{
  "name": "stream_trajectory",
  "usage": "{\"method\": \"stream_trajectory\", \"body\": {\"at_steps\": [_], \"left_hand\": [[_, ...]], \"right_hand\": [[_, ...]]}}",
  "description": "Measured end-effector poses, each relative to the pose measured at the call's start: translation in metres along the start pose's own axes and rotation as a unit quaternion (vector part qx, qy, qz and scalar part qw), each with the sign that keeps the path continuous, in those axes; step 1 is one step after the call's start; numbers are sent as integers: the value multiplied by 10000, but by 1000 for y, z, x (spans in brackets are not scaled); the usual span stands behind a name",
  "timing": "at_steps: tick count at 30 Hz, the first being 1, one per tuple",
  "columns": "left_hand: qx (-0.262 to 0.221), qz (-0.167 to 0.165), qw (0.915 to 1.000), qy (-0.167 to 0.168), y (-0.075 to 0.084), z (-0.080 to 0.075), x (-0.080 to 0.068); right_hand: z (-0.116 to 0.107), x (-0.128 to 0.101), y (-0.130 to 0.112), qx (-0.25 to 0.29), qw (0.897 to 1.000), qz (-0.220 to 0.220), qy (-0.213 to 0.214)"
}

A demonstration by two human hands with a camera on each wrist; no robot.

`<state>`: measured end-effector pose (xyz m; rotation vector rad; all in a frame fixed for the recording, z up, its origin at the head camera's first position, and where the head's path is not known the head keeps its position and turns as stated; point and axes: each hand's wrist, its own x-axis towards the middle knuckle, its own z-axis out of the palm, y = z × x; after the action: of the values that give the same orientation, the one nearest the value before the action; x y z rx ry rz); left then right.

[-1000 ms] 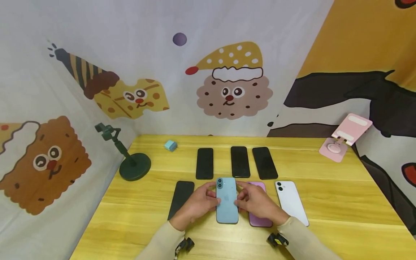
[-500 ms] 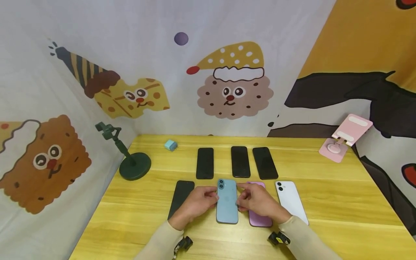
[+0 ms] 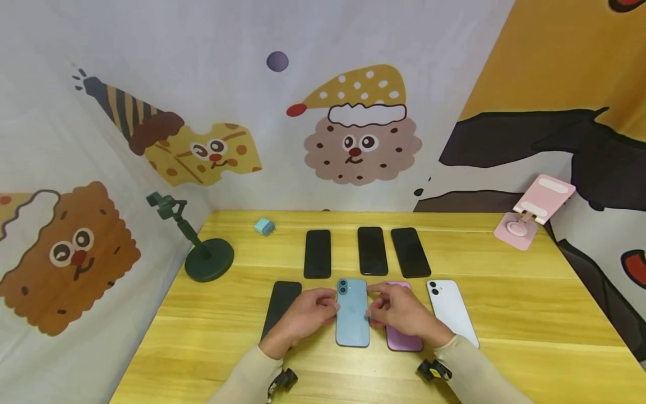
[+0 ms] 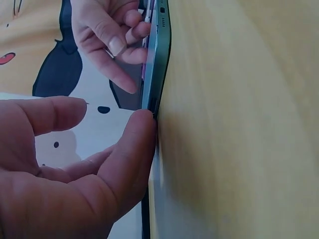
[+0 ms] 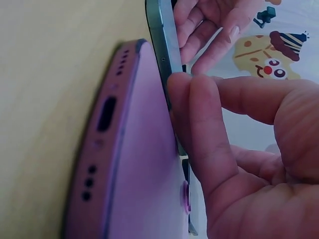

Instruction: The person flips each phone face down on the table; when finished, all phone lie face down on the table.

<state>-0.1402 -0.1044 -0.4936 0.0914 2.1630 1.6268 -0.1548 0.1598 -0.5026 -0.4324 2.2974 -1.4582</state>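
Light-blue smartphone (image 3: 353,314) is my main item: back up on the wooden table (image 3: 202,359), twin lenses at its far-left corner, between the two hands. Left hand (image 3: 307,315): thumb and forefinger spread with a gap, a fingertip against the phone's left edge in my left wrist feed. Right hand (image 3: 401,313): loosely bent, fingertips at the right edge, narrower spread; I can't tell how firmly they press. It reaches over the purple smartphone (image 3: 405,339), whose charging port (image 5: 107,113) I get up close in the right wrist feed. Black smartphone (image 3: 282,308) sits by the left hand, partly covered; white smartphone (image 3: 452,311), lenses up, right of the purple one. Behind I count three dark phones (image 3: 372,251) in a row. Farther out: blue charger block (image 3: 264,226), green stand (image 3: 208,261) far left, pink phone stand (image 3: 545,196) far right. Cartoon-print cloth (image 3: 242,84) hangs behind.
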Motion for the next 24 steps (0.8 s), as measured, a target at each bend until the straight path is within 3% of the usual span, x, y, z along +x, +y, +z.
{"method": "stream_trajectory", "body": {"at_steps": [10,24], "left_hand": [[30,171,9994,-315,0,-12,-9],[219,385,9990,-106,-6,-48,-30]], "right_hand": [[6,2,-5,-217,9994,5,253],[25,23,-30,-466,9975,-356,383]]}}
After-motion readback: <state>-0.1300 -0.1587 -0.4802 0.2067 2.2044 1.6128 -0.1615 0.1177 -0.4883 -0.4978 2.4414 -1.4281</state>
